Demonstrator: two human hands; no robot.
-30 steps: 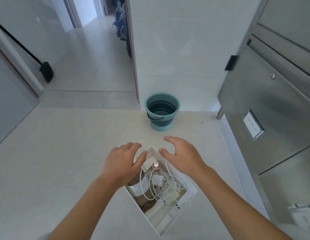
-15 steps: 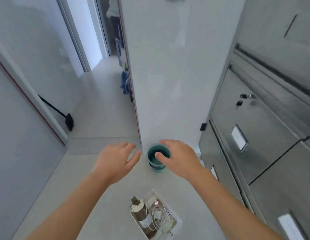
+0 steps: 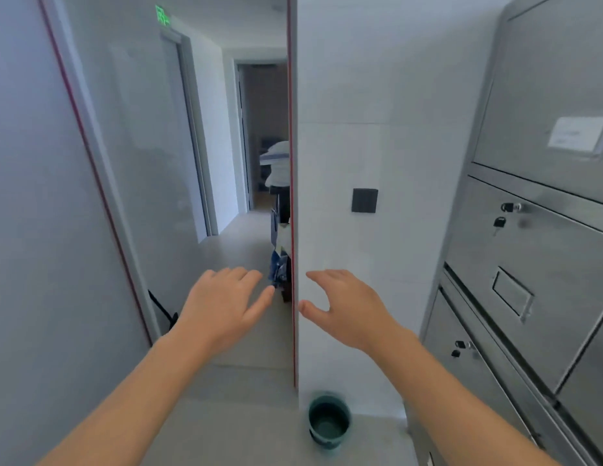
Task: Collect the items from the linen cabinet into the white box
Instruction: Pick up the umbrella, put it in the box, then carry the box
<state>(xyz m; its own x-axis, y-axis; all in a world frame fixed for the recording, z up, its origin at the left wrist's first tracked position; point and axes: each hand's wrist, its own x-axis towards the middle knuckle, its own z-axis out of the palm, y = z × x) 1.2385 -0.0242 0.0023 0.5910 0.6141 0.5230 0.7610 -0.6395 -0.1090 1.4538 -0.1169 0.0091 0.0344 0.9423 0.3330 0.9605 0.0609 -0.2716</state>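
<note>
While both arms are held out, the left hand (image 3: 222, 306) and right hand (image 3: 349, 309) are seen spread and relaxed, nothing gripped. The grey stainless-steel cabinet of drawer fronts (image 3: 542, 264) is found at three o'clock of the right hand; a round teal plastic bucket (image 3: 328, 421) stands at six o'clock.

head view, forward along a corridor
</note>
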